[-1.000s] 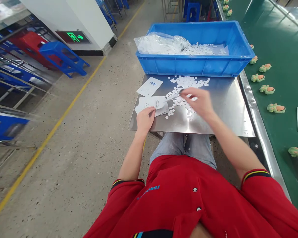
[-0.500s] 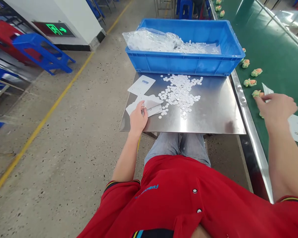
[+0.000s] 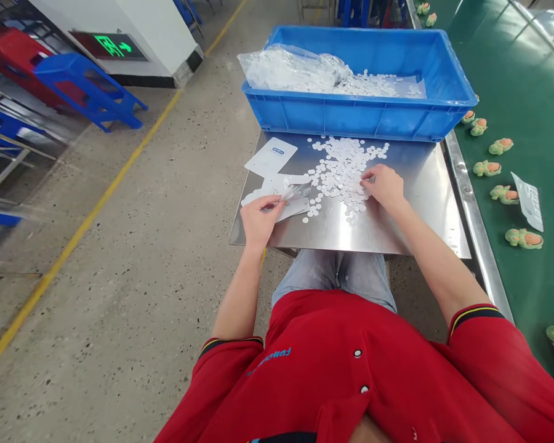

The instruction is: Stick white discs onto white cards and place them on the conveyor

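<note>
My left hand pinches the edge of a thin, glossy white sheet, raised over a few white cards on the metal table. At the right side of a heap of small white discs, my right hand has thumb and fingertips together among the discs. Whether a disc is between those fingertips is hidden. Another white card with a blue label lies behind the left hand. On the belt to the right, a white printed card stands tilted by a small green and orange figure.
A blue crate with a clear bag and loose white discs stands at the table's far edge. Along the right runs a green belt with several small figures. A blue stool is on the floor at left.
My right hand has come from the belt to the disc heap, leaving a white card by a figure. My left hand still grips the sheet, its edge now lifted. Belt figures appear nearer.
</note>
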